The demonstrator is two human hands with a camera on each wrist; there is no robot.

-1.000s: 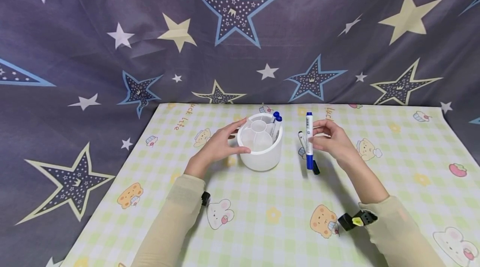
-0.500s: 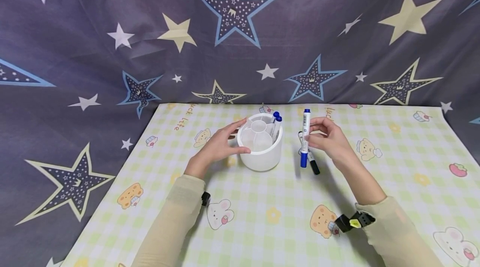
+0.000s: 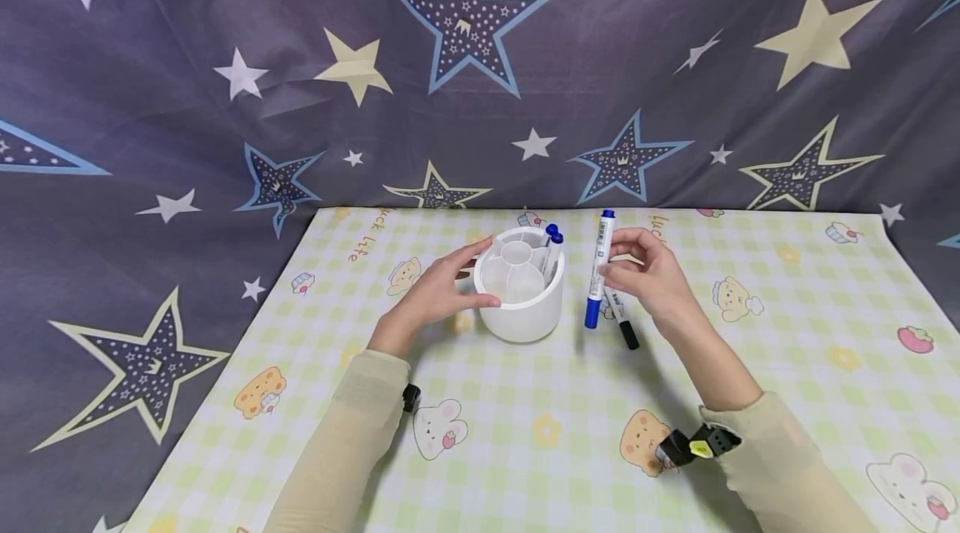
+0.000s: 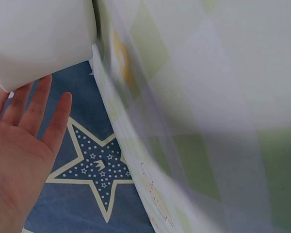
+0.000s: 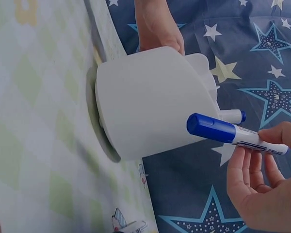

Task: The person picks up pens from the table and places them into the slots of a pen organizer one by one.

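Observation:
A white round pen holder (image 3: 522, 321) with several inner compartments stands on the table. Two blue-capped markers (image 3: 556, 243) stick up at its right side. My left hand (image 3: 435, 290) grips the holder from the left, thumb at the front rim and fingers round the far side; the left wrist view shows these fingers (image 4: 36, 109) against its wall. Right of the holder, my right hand (image 3: 648, 275) pinches a white marker with a blue cap (image 3: 600, 266) above the table, held nearly upright, cap end down. Below it lies a black-capped marker (image 3: 622, 321), partly hidden by the hand and held marker.
A green-and-white checked tablecloth (image 3: 525, 400) with cartoon prints covers the table. Behind the far edge hangs a dark curtain (image 3: 570, 58) with stars. Each wrist carries a black camera, such as the right wrist camera (image 3: 686, 443).
My right hand has moved left toward the holder with the blue-capped marker, which now leans with its cap end to the left. More of the black-capped marker shows. The left hand stays put.

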